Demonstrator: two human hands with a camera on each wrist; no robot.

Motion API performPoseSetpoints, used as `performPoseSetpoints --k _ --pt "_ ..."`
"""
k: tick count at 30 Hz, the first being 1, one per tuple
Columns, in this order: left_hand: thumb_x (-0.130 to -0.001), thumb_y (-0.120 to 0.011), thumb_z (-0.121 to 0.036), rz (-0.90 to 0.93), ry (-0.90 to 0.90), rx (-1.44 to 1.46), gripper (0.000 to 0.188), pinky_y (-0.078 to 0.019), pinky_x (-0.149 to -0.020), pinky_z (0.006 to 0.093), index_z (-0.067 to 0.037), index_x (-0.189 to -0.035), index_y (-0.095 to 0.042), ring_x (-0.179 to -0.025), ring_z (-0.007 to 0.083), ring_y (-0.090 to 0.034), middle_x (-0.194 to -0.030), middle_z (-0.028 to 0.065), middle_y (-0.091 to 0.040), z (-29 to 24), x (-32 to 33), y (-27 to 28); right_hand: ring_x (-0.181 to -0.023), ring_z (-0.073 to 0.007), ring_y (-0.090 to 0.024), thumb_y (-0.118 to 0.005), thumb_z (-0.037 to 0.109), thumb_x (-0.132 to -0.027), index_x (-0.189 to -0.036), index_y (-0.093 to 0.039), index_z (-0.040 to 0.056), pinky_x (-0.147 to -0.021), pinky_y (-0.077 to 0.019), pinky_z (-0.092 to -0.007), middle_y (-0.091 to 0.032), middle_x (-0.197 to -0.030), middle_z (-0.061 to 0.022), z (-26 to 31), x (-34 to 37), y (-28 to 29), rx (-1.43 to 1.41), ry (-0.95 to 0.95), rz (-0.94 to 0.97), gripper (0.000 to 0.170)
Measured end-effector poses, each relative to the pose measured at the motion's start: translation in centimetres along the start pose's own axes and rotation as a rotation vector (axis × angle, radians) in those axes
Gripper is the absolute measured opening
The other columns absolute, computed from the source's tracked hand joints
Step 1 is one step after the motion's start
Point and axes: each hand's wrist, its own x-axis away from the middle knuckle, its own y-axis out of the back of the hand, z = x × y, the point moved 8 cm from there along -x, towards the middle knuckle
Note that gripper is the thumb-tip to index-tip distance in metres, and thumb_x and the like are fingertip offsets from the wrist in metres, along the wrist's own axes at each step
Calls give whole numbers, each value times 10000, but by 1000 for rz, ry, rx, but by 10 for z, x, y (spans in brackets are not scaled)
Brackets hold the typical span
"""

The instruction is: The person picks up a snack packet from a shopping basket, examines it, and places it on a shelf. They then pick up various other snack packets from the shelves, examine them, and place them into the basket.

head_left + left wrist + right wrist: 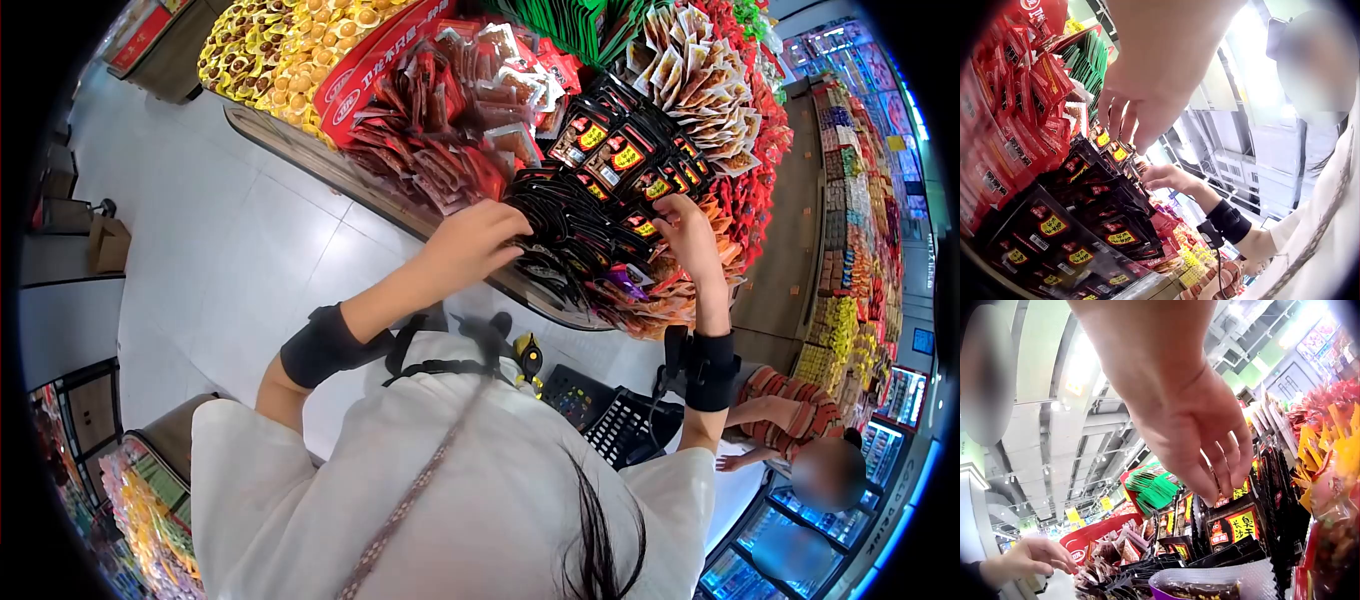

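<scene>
My left hand (478, 238) hovers at the near left edge of a pile of black snack packets (560, 225), its fingers loosely bent and nothing seen between them. In the left wrist view, that hand's fingers (1125, 119) hang above the dark packets. My right hand (692, 240) is at the right side of the same pile, thumb and forefinger apart in the head view. Seen from the right wrist, its fingertips (1222, 494) reach down to the top of an upright black packet (1235, 528) with a yellow and red label.
Red packets (420, 110) lie left of the black ones, behind a red sign (380, 65). Green packets (575, 25) and pale packets (690, 80) fill the far side. The wooden display edge (300, 170) curves towards me. A person in a striped top (800, 400) is at the right, near drink coolers.
</scene>
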Motion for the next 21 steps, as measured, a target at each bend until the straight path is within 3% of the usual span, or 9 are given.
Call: performPoseSetpoints --k 3,7,8,11,12,15,17,19,21 --pt "-673 -647 -137 64 -85 -37 264 -433 -711 333 -63 -908 -551 -843 241 -512 -893 52 -542 -6 0 -15 -701 -240 -581 -603 52 -699 -814 -581 18 -626 -451 -322 -595 -757 -106 -11 -2 -11 21 -81 86 123" --pt "-678 -628 -116 107 -132 -94 235 -427 -676 335 -71 -894 -548 -797 234 -506 -837 47 -526 -10 2 -33 -691 -243 -589 -607 64 -693 -792 -590 30 -618 -455 -321 -601 -737 -103 -22 1 -12 -11 -97 -11 106" --pt "-681 -620 -107 120 -137 -116 226 -425 -669 336 -71 -892 -547 -785 235 -504 -823 47 -522 -9 2 -37 -696 -209 -596 -605 70 -720 -818 -592 30 -622 -456 -299 -607 -752 -99 -25 3 -12 -1 -96 -12 107" --pt "-691 -597 -91 126 -139 -112 199 -420 -663 342 -66 -882 -546 -773 237 -504 -802 46 -513 -6 1 -44 -698 -161 -590 -595 84 -763 -859 -589 19 -629 -452 -270 -610 -767 -87 -49 20 3 -307 -152 -203 117" --pt "-694 -592 -89 136 -131 -121 190 -421 -664 340 -67 -877 -548 -779 236 -505 -807 46 -515 -4 0 -45 -713 -125 -577 -582 99 -794 -894 -584 12 -652 -445 -243 -610 -778 -73 -58 32 19 -260 -147 -323 133" --pt "-700 -584 -83 131 -111 -116 170 -426 -661 334 -70 -867 -553 -786 234 -513 -817 47 -526 -6 -6 -47 -776 -93 -545 -553 117 -822 -899 -585 -4 -714 -439 -240 -604 -811 -57 -148 103 45 -417 -384 -620 147" --pt "-701 -588 -76 81 -106 -76 167 -434 -651 330 -72 -864 -557 -780 234 -522 -814 49 -537 -18 -12 -45 -785 -103 -544 -552 160 -827 -930 -576 -22 -699 -438 -217 -586 -843 -55 -229 175 49 -330 -507 -711 210" --pt "-701 -607 -60 73 -97 13 177 -446 -645 316 -66 -874 -570 -757 234 -541 -815 56 -559 -37 -18 -51 -796 -164 -549 -540 154 -809 -916 -570 -51 -748 -436 -282 -597 -865 -93 -274 253 53 -160 -613 -920 233" --pt "-706 -616 -53 87 -99 90 182 -453 -639 309 -61 -883 -576 -743 234 -552 -815 62 -572 -58 -22 -65 -872 -297 -566 -579 198 -732 -927 -575 -55 -802 -429 -368 -593 -911 -195 -329 345 44 288 -908 -886 320"
